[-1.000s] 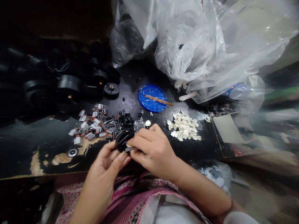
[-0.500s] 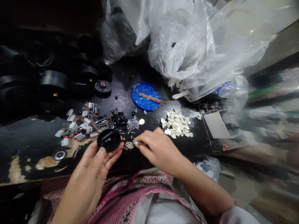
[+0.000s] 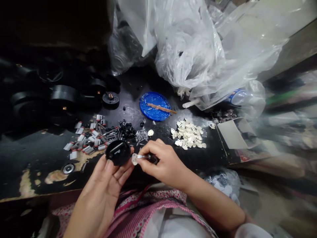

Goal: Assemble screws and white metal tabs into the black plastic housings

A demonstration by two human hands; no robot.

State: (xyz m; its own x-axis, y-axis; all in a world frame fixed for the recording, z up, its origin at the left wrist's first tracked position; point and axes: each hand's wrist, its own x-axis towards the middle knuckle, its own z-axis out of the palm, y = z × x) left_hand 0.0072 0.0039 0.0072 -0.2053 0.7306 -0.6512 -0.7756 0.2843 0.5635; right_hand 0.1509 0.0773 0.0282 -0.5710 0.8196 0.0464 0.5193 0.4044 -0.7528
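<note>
My left hand (image 3: 109,178) is closed round the rim of a round black plastic cap (image 3: 118,152), its inner side facing up with a light slot-like part inside. My right hand (image 3: 160,162) pinches a dark-handled tool (image 3: 152,158) with a bright metal tip; its exact kind cannot be made out. At that tip, close to my left fingertips, is a small cream plate with holes (image 3: 134,159). Whether tool or fingers carry the plate is unclear. Just beyond lie a pile of small grey pins (image 3: 141,135) and one loose cream plate (image 3: 150,133).
Silver cylinders (image 3: 95,133), springs (image 3: 111,134) and small black parts (image 3: 127,129) lie left. A pile of cream plates (image 3: 189,134) is right. Behind are a blue lid (image 3: 148,114) with a brown stick (image 3: 160,108), plastic bags (image 3: 188,53) and black housings (image 3: 64,94).
My right hand has turned, showing the tool's dark handle. The cream plate, earlier beside the right fingertips, is now tilted up at the tool's tip. The cap has shifted slightly in view.
</note>
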